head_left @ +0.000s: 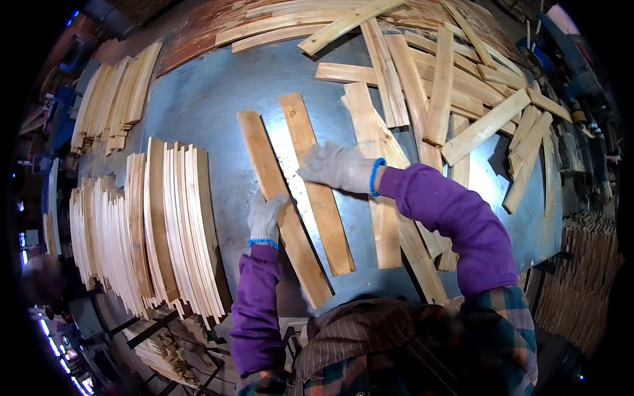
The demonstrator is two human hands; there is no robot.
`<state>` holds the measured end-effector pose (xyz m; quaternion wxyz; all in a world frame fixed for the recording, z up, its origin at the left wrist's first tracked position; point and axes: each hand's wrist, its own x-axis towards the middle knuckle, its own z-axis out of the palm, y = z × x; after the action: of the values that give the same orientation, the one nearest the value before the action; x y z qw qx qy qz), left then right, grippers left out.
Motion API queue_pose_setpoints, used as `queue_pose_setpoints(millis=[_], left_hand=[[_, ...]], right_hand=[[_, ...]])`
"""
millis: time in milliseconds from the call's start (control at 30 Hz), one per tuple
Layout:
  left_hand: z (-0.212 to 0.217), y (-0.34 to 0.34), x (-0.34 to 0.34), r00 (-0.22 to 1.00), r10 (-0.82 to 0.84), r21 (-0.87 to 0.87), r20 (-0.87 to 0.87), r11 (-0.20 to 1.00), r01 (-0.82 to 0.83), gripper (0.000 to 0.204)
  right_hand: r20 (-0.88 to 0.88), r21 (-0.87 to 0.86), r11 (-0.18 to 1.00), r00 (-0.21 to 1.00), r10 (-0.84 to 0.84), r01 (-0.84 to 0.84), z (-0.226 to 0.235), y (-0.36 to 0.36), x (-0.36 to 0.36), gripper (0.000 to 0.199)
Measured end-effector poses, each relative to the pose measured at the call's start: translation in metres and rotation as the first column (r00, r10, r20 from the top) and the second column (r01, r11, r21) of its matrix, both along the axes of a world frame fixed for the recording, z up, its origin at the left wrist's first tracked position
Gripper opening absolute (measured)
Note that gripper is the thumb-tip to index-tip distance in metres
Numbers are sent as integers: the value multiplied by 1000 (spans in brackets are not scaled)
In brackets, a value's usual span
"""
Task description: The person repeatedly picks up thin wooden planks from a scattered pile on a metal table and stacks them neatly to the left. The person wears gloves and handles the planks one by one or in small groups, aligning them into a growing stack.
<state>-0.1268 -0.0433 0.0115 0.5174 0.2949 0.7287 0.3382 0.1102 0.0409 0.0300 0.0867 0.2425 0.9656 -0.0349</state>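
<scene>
Two narrow wooden boards lie slanted side by side in front of me. My left hand [267, 216], in a pale knit glove with a blue cuff, is closed on the edge of the left board [269, 162]. Its thumb side rests over the wood; the other fingers are partly hidden. My right hand [338, 169], gloved alike, is over the middle of the right board [323, 214], with thumb and fingers apart. Whether it touches that board I cannot tell. A dark knot marks the right board near its far end.
The boards lie on a grey metal table [198, 92]. Upright rows of boards [175, 224] line its left side, with another stack [115, 99] farther back. Loose, crossing boards [439, 86] cover the right. Long boards [277, 30] lie at the far edge.
</scene>
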Motion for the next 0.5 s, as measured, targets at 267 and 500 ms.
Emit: queue_pose_setpoints(millis=[267,500], left_hand=[[-26,-55,-61,995,82,-19,53,996,-82,38],[-44,-26,-71,989,112,88,99,989,-121,35]], right_hand=[[203,-135,978,962,182,-157,-14,31,-71,31],[-42,-19,991,990,-137,136,137,11,8,40]])
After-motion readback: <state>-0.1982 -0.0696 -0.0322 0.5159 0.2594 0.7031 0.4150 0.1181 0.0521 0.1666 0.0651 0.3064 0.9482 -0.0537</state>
